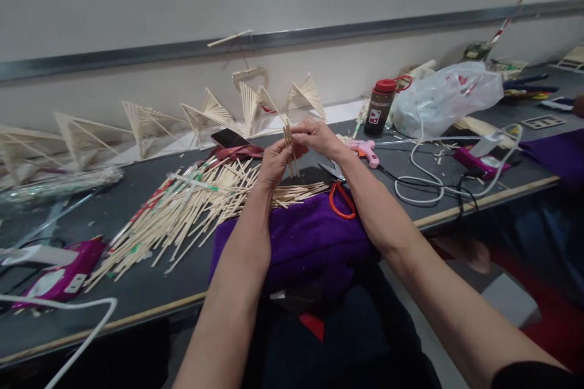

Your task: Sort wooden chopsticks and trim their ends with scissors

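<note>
A few thin wooden sticks (pixel 293 167) stand roughly upright between my hands, above the dark table. My left hand (pixel 274 161) is closed around them from the left. The fingers of my right hand (pixel 314 135) are bent in at the top of the same sticks; its fingertips are partly hidden. Below and to the left lies a loose heap of wooden sticks (pixel 196 213). A purple cloth (pixel 296 234) covers the table edge under my forearms. Scissors with red handles (pixel 342 200) lie by my right forearm, and a pink glue gun (pixel 367 152) rests beyond it.
Fan-shaped stick structures (pixel 214 110) stand along the back wall. A dark bottle with a red lid (pixel 381 106) and a white plastic bag (pixel 447 97) are at the right. Cables run near a magenta power strip (pixel 481 161); another magenta power strip (pixel 68 270) sits at left.
</note>
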Demonstrator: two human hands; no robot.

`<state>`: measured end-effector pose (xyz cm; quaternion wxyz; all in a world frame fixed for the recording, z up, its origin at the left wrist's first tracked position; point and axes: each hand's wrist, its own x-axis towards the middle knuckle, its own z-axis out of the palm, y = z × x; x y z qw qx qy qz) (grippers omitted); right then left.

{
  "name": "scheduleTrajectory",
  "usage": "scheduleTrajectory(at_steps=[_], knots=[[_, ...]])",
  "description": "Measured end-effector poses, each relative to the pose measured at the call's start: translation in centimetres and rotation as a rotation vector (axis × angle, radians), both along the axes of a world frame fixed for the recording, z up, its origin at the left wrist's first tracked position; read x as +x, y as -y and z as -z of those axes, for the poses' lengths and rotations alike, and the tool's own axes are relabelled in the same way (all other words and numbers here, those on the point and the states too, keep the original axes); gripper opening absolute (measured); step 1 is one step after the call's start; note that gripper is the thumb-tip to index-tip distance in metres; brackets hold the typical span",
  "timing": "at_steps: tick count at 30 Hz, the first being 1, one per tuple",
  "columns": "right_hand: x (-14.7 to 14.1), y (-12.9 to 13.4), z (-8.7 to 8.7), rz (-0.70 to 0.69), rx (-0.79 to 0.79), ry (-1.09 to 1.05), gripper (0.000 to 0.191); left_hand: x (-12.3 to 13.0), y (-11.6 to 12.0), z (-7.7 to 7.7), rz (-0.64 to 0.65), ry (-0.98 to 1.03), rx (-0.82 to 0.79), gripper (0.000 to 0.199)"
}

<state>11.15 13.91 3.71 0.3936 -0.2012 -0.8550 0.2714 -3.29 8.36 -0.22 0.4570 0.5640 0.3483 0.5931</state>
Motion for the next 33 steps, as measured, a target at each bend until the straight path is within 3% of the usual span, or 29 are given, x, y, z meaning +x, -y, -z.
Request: scheduleTrajectory(at_steps=[7, 16, 24, 33], knots=[[-0.4, 0.7, 0.1, 0.045, 0.000, -0.006, 0.022, 0.0, 0.4, -0.4, -0.048, -0.033, 0.009, 0.036], [-0.7, 1.2, 0.1, -0.178, -0.163, -0.101, 0.021, -0.5, 0.9, -0.7, 0.028, -0.086, -0.056, 0.035], [-1.7, 1.2, 0.3, -0.089, -0.048, -0.094, 0.019, -1.2, 1.1, -0.4, -0.041, -0.046, -0.083, 0.043], [-2.4, 1.7, 0.4, 0.062, 0.013, -0.042, 0.026, -1.9, 1.9, -1.3, -0.151, -0.180, -0.098, 0.028]])
